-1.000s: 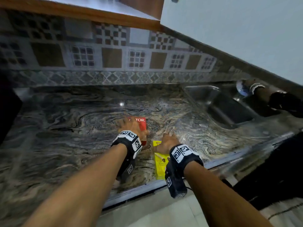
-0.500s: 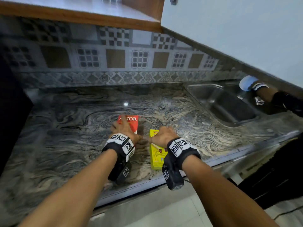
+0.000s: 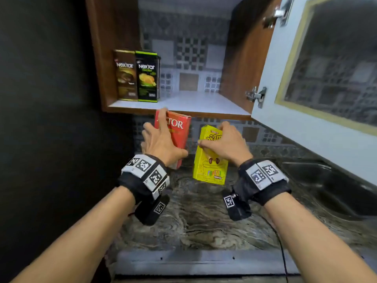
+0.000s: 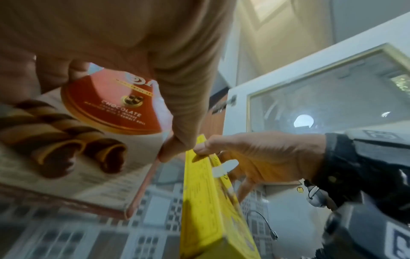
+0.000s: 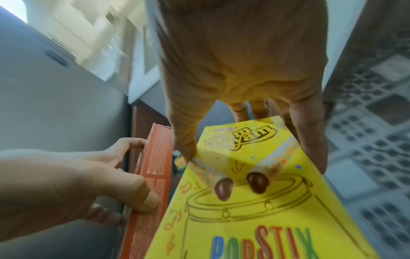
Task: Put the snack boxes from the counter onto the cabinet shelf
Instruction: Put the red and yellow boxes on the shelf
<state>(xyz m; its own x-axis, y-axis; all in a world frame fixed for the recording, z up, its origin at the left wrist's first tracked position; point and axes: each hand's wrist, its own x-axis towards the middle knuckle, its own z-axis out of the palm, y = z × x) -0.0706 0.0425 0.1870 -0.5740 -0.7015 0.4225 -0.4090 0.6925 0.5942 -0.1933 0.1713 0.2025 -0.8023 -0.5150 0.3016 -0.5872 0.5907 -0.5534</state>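
Observation:
My left hand (image 3: 161,139) grips a red Astor snack box (image 3: 177,133) upright in the air, its top edge just under the cabinet shelf (image 3: 193,103). In the left wrist view the red box (image 4: 106,143) shows chocolate rolls and my thumb lies along its edge. My right hand (image 3: 222,144) grips a yellow Nyam Nyam Popstix box (image 3: 210,166) by its upper part, a little lower and to the right. The right wrist view has the yellow box (image 5: 244,201) close up, with the red box (image 5: 153,175) beside it.
Two Nextar boxes (image 3: 136,75) stand at the shelf's left end; the white shelf to their right is bare. The cabinet door (image 3: 318,64) hangs open on the right. Below lie the marbled counter (image 3: 204,217) and a steel sink (image 3: 336,190).
Both hands lifted the boxes off the counter up to just below the shelf. My head tilted up, so the open cabinet now shows.

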